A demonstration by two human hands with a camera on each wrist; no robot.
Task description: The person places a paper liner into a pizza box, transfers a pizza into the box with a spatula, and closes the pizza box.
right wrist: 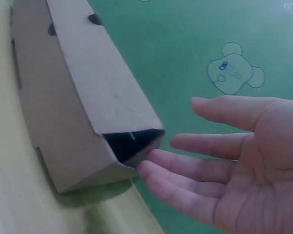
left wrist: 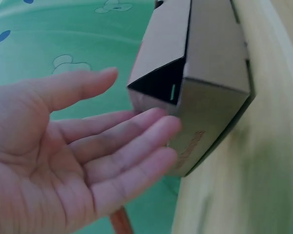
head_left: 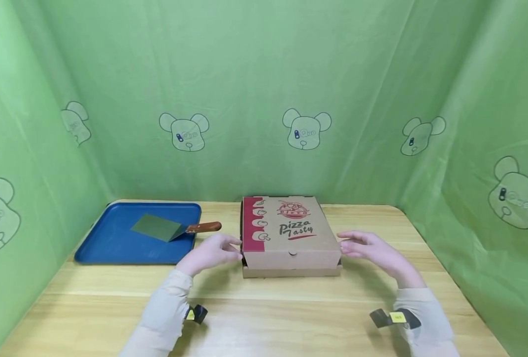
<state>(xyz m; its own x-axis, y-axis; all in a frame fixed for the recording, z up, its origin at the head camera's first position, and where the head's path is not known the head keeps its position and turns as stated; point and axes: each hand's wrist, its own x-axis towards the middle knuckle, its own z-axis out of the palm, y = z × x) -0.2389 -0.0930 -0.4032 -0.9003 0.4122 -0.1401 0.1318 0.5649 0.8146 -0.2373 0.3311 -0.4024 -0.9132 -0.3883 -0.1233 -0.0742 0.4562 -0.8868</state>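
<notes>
A cardboard pizza box [head_left: 308,223] with a red printed strip lies on the wooden table in front of me. Its lid is slightly raised, and dark gaps show at the front corners in both wrist views. My left hand [head_left: 212,253] is at the box's left front corner, fingers extended and thumb apart. In the left wrist view the fingertips [left wrist: 168,124] are at the box side; whether they touch it I cannot tell. At the right front corner is my right hand [head_left: 375,253], fingers loosely extended, the lower fingertips [right wrist: 145,168] close to the cardboard. Neither hand grips anything.
Left of the box lies a blue tray [head_left: 112,243]. A pizza server with a green triangular blade [head_left: 157,227] rests on it, its brown wooden handle [head_left: 206,227] reaching past the tray's right edge. Green curtains [head_left: 246,74] with bear-head drawings stand behind and on both sides.
</notes>
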